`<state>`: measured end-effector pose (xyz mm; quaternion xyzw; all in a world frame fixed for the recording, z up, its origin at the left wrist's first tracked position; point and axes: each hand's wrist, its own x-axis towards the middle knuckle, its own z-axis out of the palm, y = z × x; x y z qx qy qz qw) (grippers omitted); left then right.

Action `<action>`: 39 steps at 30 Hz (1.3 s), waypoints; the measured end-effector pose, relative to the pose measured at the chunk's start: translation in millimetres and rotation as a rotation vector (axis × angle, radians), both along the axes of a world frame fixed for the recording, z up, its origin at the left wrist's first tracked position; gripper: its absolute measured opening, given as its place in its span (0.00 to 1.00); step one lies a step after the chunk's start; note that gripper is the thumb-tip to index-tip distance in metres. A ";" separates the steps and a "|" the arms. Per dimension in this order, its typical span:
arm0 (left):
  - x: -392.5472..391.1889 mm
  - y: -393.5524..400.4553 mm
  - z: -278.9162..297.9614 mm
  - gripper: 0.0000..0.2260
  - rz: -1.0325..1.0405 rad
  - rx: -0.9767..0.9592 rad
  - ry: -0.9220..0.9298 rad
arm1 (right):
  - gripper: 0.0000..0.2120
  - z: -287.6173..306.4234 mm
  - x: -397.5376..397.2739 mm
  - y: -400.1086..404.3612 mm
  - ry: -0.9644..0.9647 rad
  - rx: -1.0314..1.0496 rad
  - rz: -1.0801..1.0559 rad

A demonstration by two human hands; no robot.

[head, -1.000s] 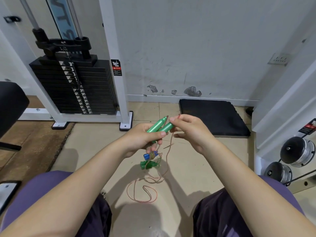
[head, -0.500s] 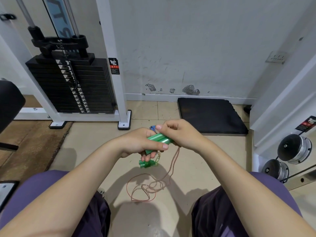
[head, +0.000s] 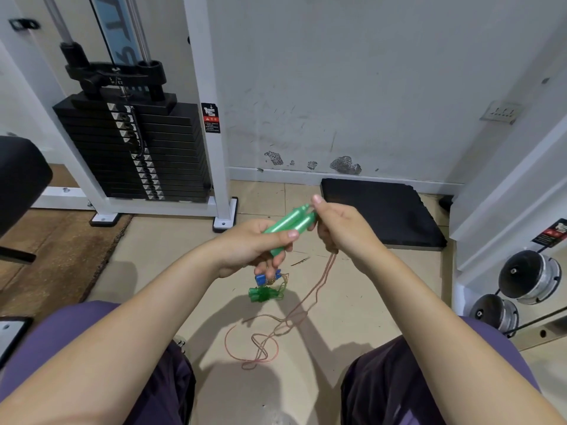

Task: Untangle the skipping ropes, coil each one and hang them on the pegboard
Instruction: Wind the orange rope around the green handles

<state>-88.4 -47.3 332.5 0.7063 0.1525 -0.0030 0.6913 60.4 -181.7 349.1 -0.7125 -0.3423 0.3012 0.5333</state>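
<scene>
Gripping two green handles side by side, the left hand curls fully round them — thumb across the top. The right hand pinches their far ends, fingers closed, with the pink rope trailing below it to loops on the floor. Under the handles hang a blue piece and green pieces — behind them lies a black mat.

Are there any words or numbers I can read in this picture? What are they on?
Big pale letters on the blue strip of the weight machine: cut off, cannot be read for sure.
Red and black warning sticker on the white post: print too small.
Red and black label on the right frame: too blurred.
Weight stack tags: unreadable.
</scene>
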 end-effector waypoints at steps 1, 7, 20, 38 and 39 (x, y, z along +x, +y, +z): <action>1.4 1.8 -0.5 0.14 0.114 -0.028 -0.048 | 0.25 0.9 3.5 -0.3 0.014 -0.005 -0.045; 5.0 21.9 -5.4 0.12 0.816 -0.064 -0.266 | 0.25 0.2 19.8 -3.5 -0.077 -0.100 -0.304; -3.8 -0.1 -1.1 0.10 -0.173 0.004 0.077 | 0.17 -4.1 -8.4 -0.2 -0.090 0.013 0.157; -3.5 -0.3 -1.6 0.11 -0.076 0.069 0.115 | 0.26 -0.6 -4.3 -0.8 -0.391 -0.091 0.130; -3.5 -0.1 -1.4 0.11 -0.088 0.075 0.116 | 0.25 -1.1 -4.3 -0.6 -0.380 -0.084 0.127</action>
